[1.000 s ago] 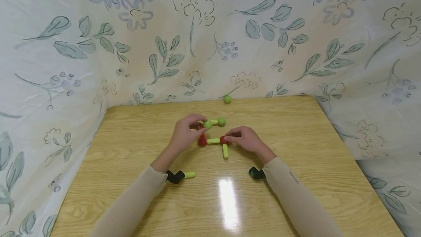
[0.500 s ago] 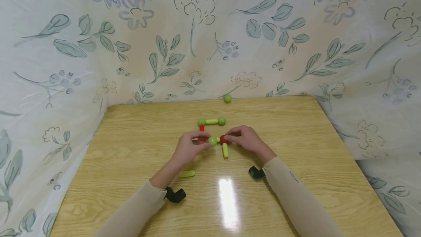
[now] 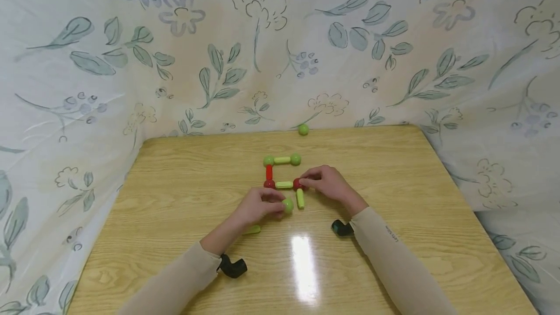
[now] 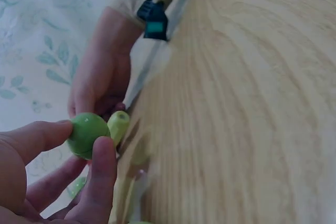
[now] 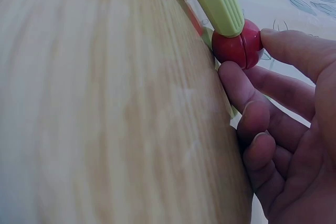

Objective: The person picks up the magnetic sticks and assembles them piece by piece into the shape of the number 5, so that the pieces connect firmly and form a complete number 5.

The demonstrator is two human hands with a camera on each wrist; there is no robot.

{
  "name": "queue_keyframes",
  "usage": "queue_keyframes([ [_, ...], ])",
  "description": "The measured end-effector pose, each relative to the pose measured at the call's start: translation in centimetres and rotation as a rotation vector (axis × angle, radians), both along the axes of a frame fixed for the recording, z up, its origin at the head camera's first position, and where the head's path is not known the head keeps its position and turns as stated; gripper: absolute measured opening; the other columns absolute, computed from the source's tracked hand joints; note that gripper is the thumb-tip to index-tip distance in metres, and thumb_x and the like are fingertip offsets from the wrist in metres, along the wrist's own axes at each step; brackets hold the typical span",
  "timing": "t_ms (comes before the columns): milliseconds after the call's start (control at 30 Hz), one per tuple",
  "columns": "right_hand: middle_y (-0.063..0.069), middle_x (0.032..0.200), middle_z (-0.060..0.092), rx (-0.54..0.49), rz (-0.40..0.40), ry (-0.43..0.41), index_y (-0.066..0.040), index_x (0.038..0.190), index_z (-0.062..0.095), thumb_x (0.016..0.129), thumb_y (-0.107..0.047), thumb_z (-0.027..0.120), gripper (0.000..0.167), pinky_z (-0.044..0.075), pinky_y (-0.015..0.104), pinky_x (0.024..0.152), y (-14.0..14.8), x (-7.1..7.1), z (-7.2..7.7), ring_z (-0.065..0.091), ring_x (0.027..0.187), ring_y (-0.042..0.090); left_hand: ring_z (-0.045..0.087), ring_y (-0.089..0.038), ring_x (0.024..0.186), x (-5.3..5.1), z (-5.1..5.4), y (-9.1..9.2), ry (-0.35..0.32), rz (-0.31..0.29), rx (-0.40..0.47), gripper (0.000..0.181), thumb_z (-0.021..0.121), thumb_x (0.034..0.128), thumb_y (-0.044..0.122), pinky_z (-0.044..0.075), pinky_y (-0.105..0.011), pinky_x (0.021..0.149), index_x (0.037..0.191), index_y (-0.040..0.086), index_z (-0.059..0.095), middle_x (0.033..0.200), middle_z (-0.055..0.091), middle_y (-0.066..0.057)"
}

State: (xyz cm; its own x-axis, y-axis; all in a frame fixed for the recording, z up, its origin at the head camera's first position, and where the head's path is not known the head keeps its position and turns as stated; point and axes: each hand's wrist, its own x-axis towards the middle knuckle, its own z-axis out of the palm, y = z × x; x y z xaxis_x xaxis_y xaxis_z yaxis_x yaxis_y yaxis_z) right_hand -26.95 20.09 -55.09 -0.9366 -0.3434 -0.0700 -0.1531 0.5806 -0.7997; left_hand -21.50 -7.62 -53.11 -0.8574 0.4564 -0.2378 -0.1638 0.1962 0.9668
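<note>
My left hand [image 3: 257, 208] pinches a green ball [image 3: 287, 205] between thumb and fingers; the left wrist view shows this ball [image 4: 86, 132] close up, in front of a yellow-green rod [image 4: 120, 123]. With my right hand [image 3: 327, 184] I hold a red ball [image 5: 229, 50] by its side. From that red ball one yellow-green rod [image 3: 300, 200] points towards me, and another rod [image 3: 284, 185] runs left to a second red ball [image 3: 269, 184]. A red rod [image 3: 269, 172] leads from there back to a green ball [image 3: 268, 160], joined by a rod [image 3: 282, 160] to another green ball [image 3: 295, 159].
A loose yellow-green rod [image 3: 252, 230] lies near my left wrist, partly hidden by it. At the table's far edge sits a single green ball [image 3: 303, 129]. Flowered cloth [image 3: 258, 77] rises behind the wooden table [image 3: 372, 159]. Black wrist cameras [image 3: 233, 266] hang at both cuffs.
My left hand has brought the green ball towards me, from beside the far part of the shape to near the free end of the front rod. My right hand stays on the red ball.
</note>
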Motion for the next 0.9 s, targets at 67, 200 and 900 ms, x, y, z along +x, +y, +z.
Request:
queue_keyframes([
  [67, -0.006, 0.095, 0.076, 0.004, -0.002, 0.002, -0.021, 0.113, 0.084, 0.104, -0.043, 0.075, 0.025, 0.056, 0.037, 0.071, 0.0, 0.0, 0.0, 0.065, 0.079, 0.021, 0.079, -0.028, 0.089, 0.2, -0.1, 0.3, 0.008, -0.018, -0.01, 0.025, 0.08, 0.099, 0.004, 0.065, -0.04, 0.082, 0.12, -0.008, 0.075, 0.105, 0.077, -0.014],
  [200, -0.005, 0.095, 0.076, 0.009, -0.003, 0.009, -0.02, 0.114, 0.084, 0.104, -0.042, 0.075, 0.025, 0.056, 0.038, 0.071, 0.1, 0.0, 0.0, 0.064, 0.078, 0.022, 0.079, -0.026, 0.086, 0.6, -0.3, 0.7, 0.029, -0.037, -0.046, 0.023, 0.081, 0.0986, 0.004, 0.065, -0.038, 0.079, 0.117, -0.008, 0.077, 0.102, 0.078, -0.012],
  [900, -0.006, 0.093, 0.076, 0.004, 0.005, 0.021, -0.023, 0.111, 0.085, 0.104, -0.043, 0.075, 0.024, 0.054, 0.037, 0.071, 0.0, 0.0, -0.2, 0.063, 0.078, 0.021, 0.078, -0.018, 0.08, 1.0, -0.5, 2.7, 0.143, -0.099, -0.207, 0.015, 0.086, 0.0953, 0.011, 0.064, -0.033, 0.073, 0.105, 0.002, 0.079, 0.093, 0.077, -0.003],
])
